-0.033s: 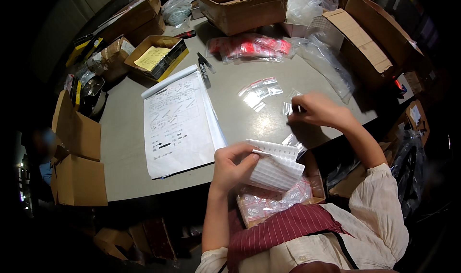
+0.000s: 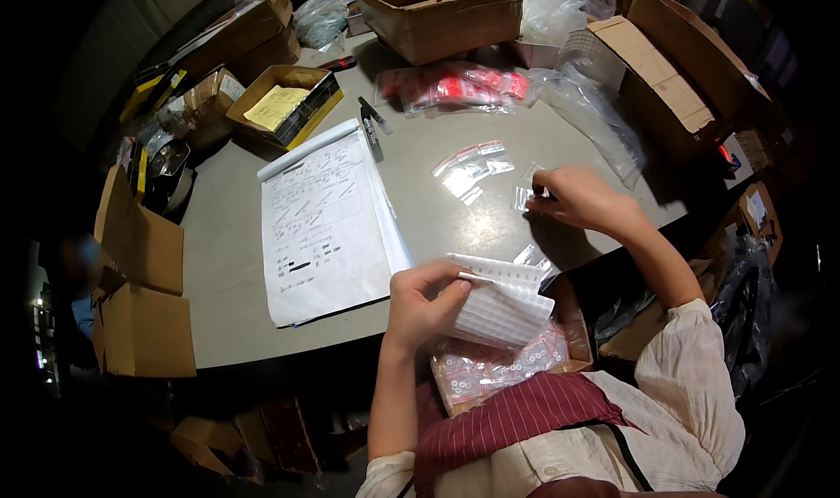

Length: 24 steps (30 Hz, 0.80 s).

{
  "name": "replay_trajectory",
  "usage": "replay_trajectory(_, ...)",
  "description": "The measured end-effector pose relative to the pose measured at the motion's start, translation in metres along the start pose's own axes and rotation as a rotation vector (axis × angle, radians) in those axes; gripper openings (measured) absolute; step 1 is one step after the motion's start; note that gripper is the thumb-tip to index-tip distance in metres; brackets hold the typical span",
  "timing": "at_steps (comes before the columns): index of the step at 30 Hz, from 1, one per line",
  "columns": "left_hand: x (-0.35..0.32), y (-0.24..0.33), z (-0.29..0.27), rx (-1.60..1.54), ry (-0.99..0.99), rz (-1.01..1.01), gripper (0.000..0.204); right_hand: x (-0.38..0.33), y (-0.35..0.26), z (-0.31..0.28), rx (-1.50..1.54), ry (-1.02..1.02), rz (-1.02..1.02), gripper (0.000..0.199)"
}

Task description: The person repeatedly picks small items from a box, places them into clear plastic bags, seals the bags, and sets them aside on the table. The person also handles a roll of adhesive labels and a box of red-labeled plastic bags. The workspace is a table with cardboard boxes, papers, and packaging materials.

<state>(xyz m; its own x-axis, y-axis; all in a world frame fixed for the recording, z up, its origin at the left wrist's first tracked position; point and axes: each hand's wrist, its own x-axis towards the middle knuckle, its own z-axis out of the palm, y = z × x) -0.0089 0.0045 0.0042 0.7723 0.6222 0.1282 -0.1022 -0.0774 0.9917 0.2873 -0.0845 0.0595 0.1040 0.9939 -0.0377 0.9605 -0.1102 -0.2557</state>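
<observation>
My left hand [image 2: 420,308] pinches a white sheet of small stickers [image 2: 497,304] between thumb and fingers, its top layer curling up. The sheet hangs over a cardboard box [image 2: 576,320] of clear bags with small white ring-shaped parts [image 2: 490,371]. Above the table's right side, my right hand [image 2: 569,199] is curled, thumb and forefinger close together beside a small clear zip bag [image 2: 521,198]. Whatever sits between those fingertips is too small to make out. Several red-edged zip bags [image 2: 473,161] lie fanned out to the left of it.
An open notepad [image 2: 328,227] with handwriting lies left of centre, with black markers [image 2: 371,129] beside it. Red-and-clear plastic packs [image 2: 455,87] and a large brown box [image 2: 440,17] stand at the back. Plastic bags [image 2: 595,117] and cartons line the right; an open carton [image 2: 144,323] is at left.
My right hand's fingers have shifted slightly over the small bags. The left hand and the sticker sheet stay where they were.
</observation>
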Motion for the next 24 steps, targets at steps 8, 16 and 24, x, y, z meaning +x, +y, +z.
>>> replay_trajectory(8,-0.002,0.001,0.0,-0.066,0.017,-0.031,0.014,-0.008,-0.007,0.018,-0.026,0.05,-0.408,0.05)
replay_trajectory(16,-0.004,-0.002,-0.003,-0.133,0.037,-0.016,0.014,-0.006,-0.011,0.027,0.542,0.059,-0.145,0.025)
replay_trajectory(24,-0.004,-0.002,-0.001,-0.161,0.046,-0.002,0.013,-0.012,-0.025,0.05,-0.165,0.361,-0.179,0.024)
